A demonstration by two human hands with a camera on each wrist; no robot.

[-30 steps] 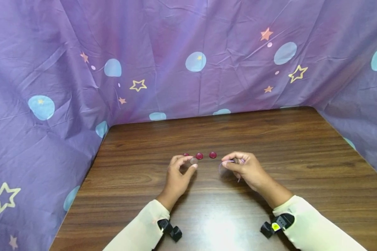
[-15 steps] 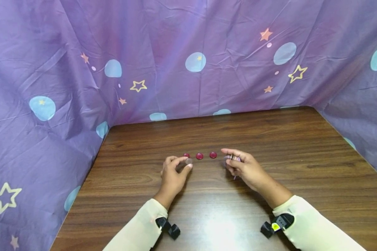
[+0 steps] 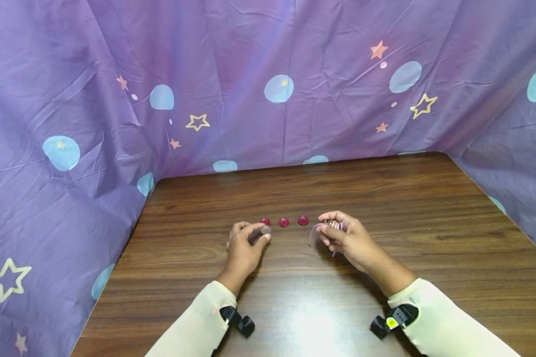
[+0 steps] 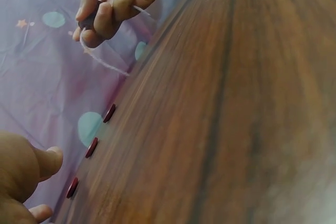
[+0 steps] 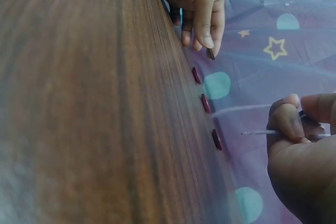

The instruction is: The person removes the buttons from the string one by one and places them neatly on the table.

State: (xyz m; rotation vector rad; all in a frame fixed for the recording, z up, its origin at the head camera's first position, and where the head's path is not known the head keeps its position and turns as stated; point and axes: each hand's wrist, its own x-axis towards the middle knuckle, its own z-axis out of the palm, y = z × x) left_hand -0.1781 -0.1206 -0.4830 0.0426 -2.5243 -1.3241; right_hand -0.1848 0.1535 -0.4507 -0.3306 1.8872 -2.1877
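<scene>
My left hand [image 3: 244, 248] pinches a small greyish-brown button [image 3: 266, 230] between thumb and fingers, just in front of the leftmost red button [image 3: 265, 221]. Seen edge-on in the right wrist view, that brown button [image 5: 210, 53] is a thin dark disc. To the right, my right hand [image 3: 350, 238] holds a thin purple string [image 3: 313, 234], one end curving out past the fingertips and a tail hanging below. Several light and dark discs [image 3: 332, 224] sit along the string within its fingers, partly hidden. Two more red buttons [image 3: 284, 222] lie in a row between the hands.
All this is over a dark wood-grain table [image 3: 196, 198]. Purple cloth [image 3: 232, 99] with stars and blue spots hangs behind and at both sides. Cameras [image 3: 238, 322] are strapped over the pale sleeves.
My left hand has shifted slightly left with the brown button, uncovering the leftmost red button. The right index finger lifted off and came back down, and the string's end now curves out leftward.
</scene>
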